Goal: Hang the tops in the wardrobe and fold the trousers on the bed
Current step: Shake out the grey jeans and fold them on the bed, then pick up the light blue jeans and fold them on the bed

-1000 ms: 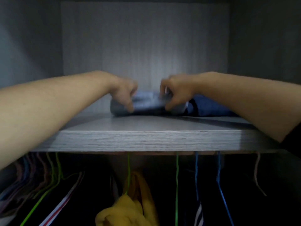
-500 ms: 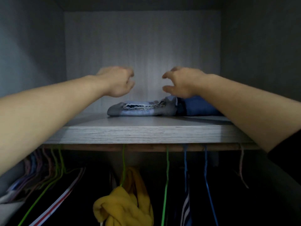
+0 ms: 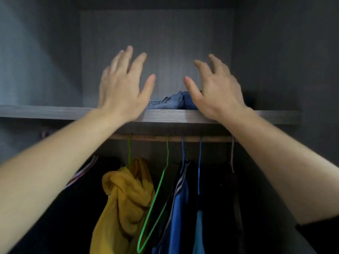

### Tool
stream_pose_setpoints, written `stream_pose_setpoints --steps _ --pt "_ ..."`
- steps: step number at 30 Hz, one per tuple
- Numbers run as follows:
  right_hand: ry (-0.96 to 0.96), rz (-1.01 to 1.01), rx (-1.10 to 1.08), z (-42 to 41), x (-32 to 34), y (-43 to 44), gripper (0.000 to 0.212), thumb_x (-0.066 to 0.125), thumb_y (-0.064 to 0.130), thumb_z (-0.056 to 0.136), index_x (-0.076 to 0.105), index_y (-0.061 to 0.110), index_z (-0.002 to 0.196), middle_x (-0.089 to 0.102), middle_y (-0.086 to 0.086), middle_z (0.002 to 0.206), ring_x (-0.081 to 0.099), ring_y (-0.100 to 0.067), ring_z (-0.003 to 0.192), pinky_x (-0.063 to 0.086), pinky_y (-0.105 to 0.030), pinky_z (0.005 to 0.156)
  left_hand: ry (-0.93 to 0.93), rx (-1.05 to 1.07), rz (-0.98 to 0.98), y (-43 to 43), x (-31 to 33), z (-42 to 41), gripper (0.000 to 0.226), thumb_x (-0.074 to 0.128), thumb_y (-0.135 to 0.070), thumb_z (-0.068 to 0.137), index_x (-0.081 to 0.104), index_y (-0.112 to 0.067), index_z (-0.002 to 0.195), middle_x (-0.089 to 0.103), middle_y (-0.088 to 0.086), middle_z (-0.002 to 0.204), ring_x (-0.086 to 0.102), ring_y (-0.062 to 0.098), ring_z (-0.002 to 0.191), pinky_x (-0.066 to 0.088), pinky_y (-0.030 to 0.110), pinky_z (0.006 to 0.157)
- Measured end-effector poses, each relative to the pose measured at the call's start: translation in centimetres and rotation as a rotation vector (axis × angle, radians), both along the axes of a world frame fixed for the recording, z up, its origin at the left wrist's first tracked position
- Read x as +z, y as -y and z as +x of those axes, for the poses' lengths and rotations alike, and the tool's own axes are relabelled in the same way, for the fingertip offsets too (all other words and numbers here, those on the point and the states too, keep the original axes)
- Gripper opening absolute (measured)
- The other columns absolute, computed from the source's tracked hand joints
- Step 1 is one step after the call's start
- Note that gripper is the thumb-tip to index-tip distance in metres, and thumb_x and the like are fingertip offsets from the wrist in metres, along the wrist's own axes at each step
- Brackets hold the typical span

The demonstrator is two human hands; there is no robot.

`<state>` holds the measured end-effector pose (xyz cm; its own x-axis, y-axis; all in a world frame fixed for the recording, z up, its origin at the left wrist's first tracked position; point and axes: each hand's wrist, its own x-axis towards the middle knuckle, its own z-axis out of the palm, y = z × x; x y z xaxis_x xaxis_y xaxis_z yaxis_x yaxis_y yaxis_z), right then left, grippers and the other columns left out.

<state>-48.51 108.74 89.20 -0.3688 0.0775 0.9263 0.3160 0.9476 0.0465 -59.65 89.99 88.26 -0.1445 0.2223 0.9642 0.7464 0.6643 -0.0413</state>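
Above the hanging rail, in the view from my head, both my arms reach up toward the wardrobe's upper shelf (image 3: 55,112). My left hand (image 3: 121,88) is spread wide, fingers straight and fanned, its back toward me, and it holds nothing. My right hand (image 3: 218,90) is likewise wide, its fingers parted and slightly bent, thumb pointing inward, and it too holds nothing. The heels of both hands overlap the front edge of the shelf in the picture, but I cannot tell whether they touch it. Between the two hands lie the folded trousers (image 3: 168,102), blue denim with a stitched seam showing. They rest flat on the shelf toward its middle, and their right end is hidden behind my right thumb. Neither hand plainly touches them. Behind them stands the grey back panel (image 3: 165,33) of the wardrobe. Below the shelf runs a wooden rail (image 3: 156,138). From it hangs a yellow top (image 3: 126,198) on a green hook, bunched at the shoulder. Just to its right is a bare green hanger (image 3: 155,198), then a blue top (image 3: 178,208) with white stripes near its collar. Beside that is a lighter blue garment (image 3: 199,231) on a blue hanger (image 3: 199,162). A pale hook (image 3: 232,153) hangs farther right over dark clothing I cannot make out. At the left, beside my forearm, a striped edge (image 3: 82,173) of another garment shows.
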Motion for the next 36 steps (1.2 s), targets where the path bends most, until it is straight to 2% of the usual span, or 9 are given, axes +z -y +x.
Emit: stream_pose_setpoints --steps 3,7,12,15,17,21,27,36 --pt "-0.131 0.064 0.06 2.1 -3.9 1.2 0.059 0.032 0.056 0.101 0.035 0.024 0.151 0.021 -0.014 0.162 0.021 -0.028 0.149 0.027 -0.045 0.116 -0.017 -0.025 0.042 0.2 -3.5 2.8 0.063 0.029 -0.051 0.099 0.028 -0.018 0.153 0.016 0.013 0.162 0.013 0.028 0.149 0.019 0.051 0.118" --pt "-0.088 0.119 0.015 5.2 -11.2 2.3 0.061 0.038 0.05 0.102 0.031 0.018 0.154 0.012 -0.02 0.163 0.012 -0.033 0.151 0.019 -0.049 0.121 -0.023 -0.032 0.011 1.6 -9.5 5.0 0.064 0.032 -0.051 0.099 0.028 -0.017 0.153 0.013 0.016 0.162 0.011 0.031 0.15 0.015 0.053 0.118" --pt "0.068 -0.006 -0.129 10.8 -24.2 5.5 0.069 0.047 0.046 0.099 0.024 0.013 0.156 0.004 -0.025 0.162 0.008 -0.038 0.151 0.016 -0.052 0.121 0.172 -0.134 -0.095 4.7 -21.6 8.5 0.064 0.037 -0.048 0.099 0.027 -0.014 0.153 0.014 0.018 0.161 0.011 0.033 0.149 0.019 0.055 0.117" --pt "0.173 -0.127 -0.204 15.1 -33.7 9.1 0.074 0.052 0.045 0.097 0.023 0.011 0.156 0.003 -0.026 0.162 0.008 -0.04 0.151 0.017 -0.053 0.121 0.301 -0.207 -0.227 8.0 -30.7 10.8 0.065 0.038 -0.048 0.099 0.029 -0.013 0.153 0.016 0.017 0.161 0.014 0.033 0.149 0.023 0.056 0.114" --pt "0.308 -0.208 -0.278 18.2 -39.2 11.6 0.076 0.051 0.048 0.096 0.021 0.013 0.157 0.001 -0.024 0.163 0.007 -0.04 0.151 0.016 -0.053 0.121 0.351 -0.237 -0.338 10.3 -35.9 12.1 0.065 0.041 -0.047 0.098 0.03 -0.013 0.153 0.017 0.018 0.161 0.016 0.034 0.148 0.024 0.057 0.113" --pt "0.514 -0.316 -0.402 25.9 -46.9 15.2 0.076 0.05 0.053 0.094 0.026 0.016 0.156 0.005 -0.022 0.163 0.014 -0.04 0.15 0.023 -0.056 0.118 0.456 -0.282 -0.535 13.1 -43.7 15.1 0.066 0.039 -0.048 0.098 0.03 -0.013 0.152 0.02 0.02 0.159 0.02 0.037 0.147 0.026 0.06 0.11" --pt "0.528 -0.462 -0.618 39.2 -48.8 17.1 0.075 0.047 0.056 0.094 0.023 0.023 0.157 0.001 -0.017 0.165 0.005 -0.036 0.152 0.01 -0.05 0.123 0.525 -0.403 -0.71 10.1 -45.3 24.3 0.07 0.029 -0.053 0.096 0.028 -0.011 0.153 0.015 0.022 0.16 0.016 0.038 0.147 0.025 0.061 0.112" --pt "0.391 -0.626 -0.859 62.9 -49.1 17.9 0.082 0.045 0.057 0.094 0.008 0.022 0.158 -0.011 -0.016 0.164 -0.004 -0.035 0.152 0.007 -0.052 0.123 0.383 -0.771 -0.793 2.0 -45.1 49.1 0.072 0.03 -0.052 0.095 0.02 -0.014 0.155 0.009 0.021 0.161 0.012 0.036 0.149 0.019 0.062 0.115"
